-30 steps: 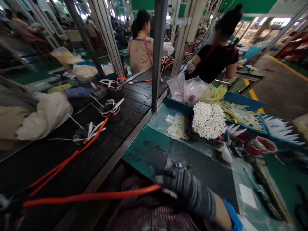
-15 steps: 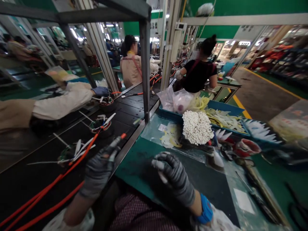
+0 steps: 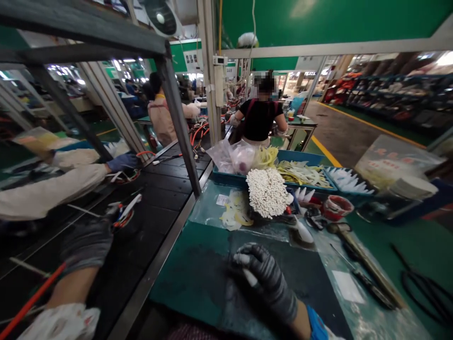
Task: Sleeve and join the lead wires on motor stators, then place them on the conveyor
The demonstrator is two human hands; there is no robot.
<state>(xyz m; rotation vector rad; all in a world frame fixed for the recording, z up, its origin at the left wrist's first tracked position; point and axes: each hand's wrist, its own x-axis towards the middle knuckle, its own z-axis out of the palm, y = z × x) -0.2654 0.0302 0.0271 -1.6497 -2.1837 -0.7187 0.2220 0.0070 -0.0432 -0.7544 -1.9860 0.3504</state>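
Observation:
My left hand [image 3: 87,243], in a grey striped glove, reaches over the black conveyor. Its fingertips meet a round wired part [image 3: 123,218] with white sleeves and red and blue leads; blur and overlap hide whether they grip it. My right hand [image 3: 271,281], gloved alike with pale fingertips, is curled above the dark mat [image 3: 300,264] on the green bench. Whatever lies inside its fingers, if anything, is hidden. An orange cable [image 3: 33,302] runs beside my left wrist.
A dark metal frame post [image 3: 182,123] rises at the bench edge. Ahead lie a bundle of white sticks [image 3: 268,192] and blue trays [image 3: 300,157] of yellowish strips. A hammer [image 3: 368,264] and screwdriver [image 3: 371,285] lie right. A co-worker's gloved hand [image 3: 122,162] works across the conveyor.
My left hand has moved left from the conveyor's edge to the wired part. My right hand stays curled over the mat. The view has turned right.

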